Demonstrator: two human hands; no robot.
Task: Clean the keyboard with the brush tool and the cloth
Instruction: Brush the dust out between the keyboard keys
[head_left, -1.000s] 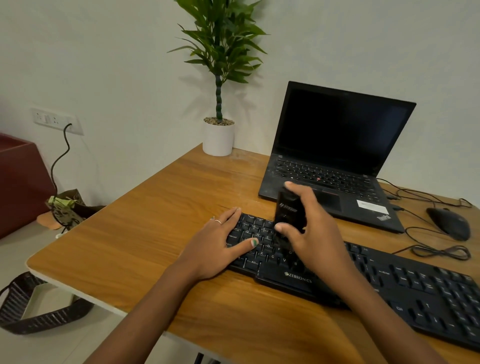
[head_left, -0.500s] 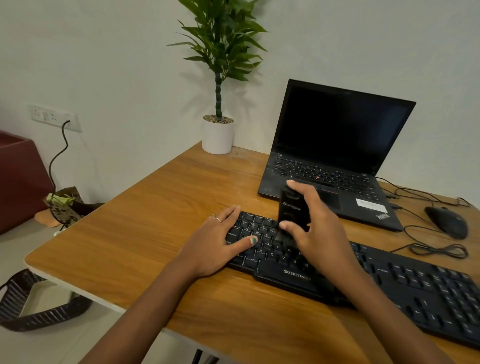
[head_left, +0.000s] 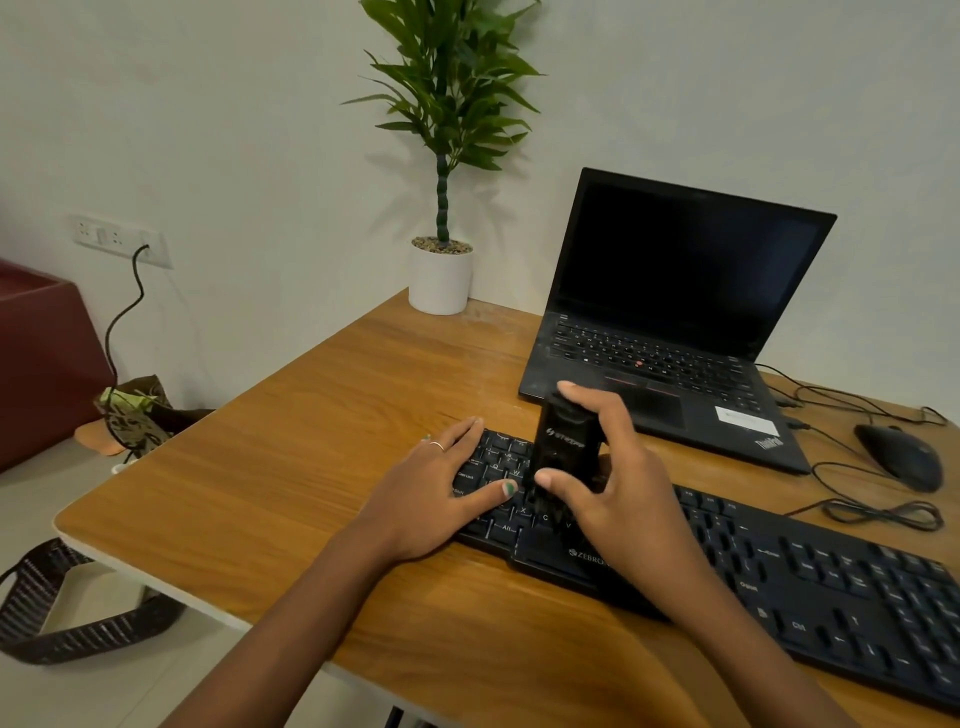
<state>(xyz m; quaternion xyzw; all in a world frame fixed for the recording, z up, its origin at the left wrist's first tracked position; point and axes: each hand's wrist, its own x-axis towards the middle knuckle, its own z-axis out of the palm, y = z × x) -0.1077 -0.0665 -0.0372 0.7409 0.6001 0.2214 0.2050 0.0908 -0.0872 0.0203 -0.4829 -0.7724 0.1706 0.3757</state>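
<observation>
A long black keyboard lies across the wooden desk, running from the middle to the right edge. My right hand grips a black brush tool upright, thumb on its near side and fingers over its top, with its lower end down on the keys at the keyboard's left part. My left hand rests flat on the keyboard's left end, fingers straight, thumb stretched toward the brush. No cloth is in view.
An open black laptop stands behind the keyboard. A potted plant sits at the desk's back corner. A black mouse with coiled cable lies at the right. Bags lie on the floor left of the desk.
My right hand has shifted the brush slightly left and nearer over the keys. My left hand stays put on the keyboard's left end.
</observation>
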